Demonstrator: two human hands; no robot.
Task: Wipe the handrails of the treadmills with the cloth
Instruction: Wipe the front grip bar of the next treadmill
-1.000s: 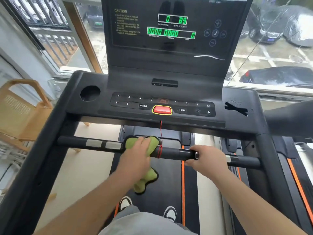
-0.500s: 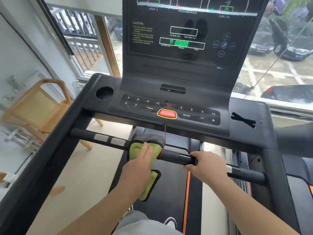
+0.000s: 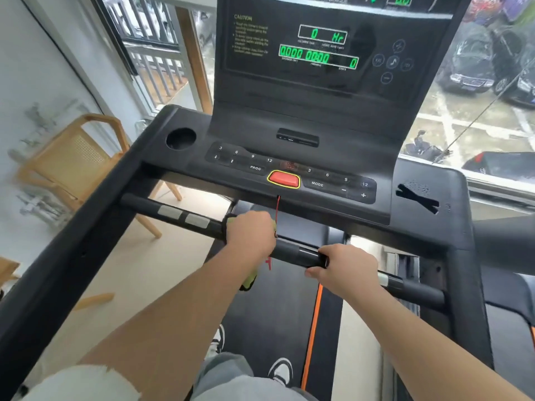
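Left hand (image 3: pixel 250 233): fingers are curling over the top of the handrail (image 3: pixel 298 253) and down its far side, clenching the green cloth (image 3: pixel 249 280) around the bar. The cloth is lying under the palm, wrapped on the rail. A thin green edge is showing at the left of the knuckles, and a loose tail is hanging just below the bar beside the wrist. The hand is covering most of the cloth.

Right hand (image 3: pixel 347 267): fingers are wrapping the same handrail from above, thumb tucking underneath, grasping the bare bar. A short glossy stretch of rail is showing between the two hands, which are near each other but not touching.

Along the rail: a red cord (image 3: pixel 278 209) is dropping from the console edge to the bar, just beside the left hand's right edge. Two grey sensor pads (image 3: pixel 183 216) are sitting on the rail left of that hand.

Above: the control panel is showing a red stop button (image 3: pixel 283 179) between keys marked PROG and MODE. The display (image 3: pixel 318 57) is glowing with green digits. A round cup holder (image 3: pixel 181 138) is sitting at the console's left end.

Below: a black belt (image 3: pixel 275 308) with an orange stripe, with two shoes (image 3: pixel 282 369) standing on it.

Left: a wooden chair (image 3: pixel 72 160) is standing on the pale floor. Through the window, parked cars (image 3: pixel 469 68) are showing.
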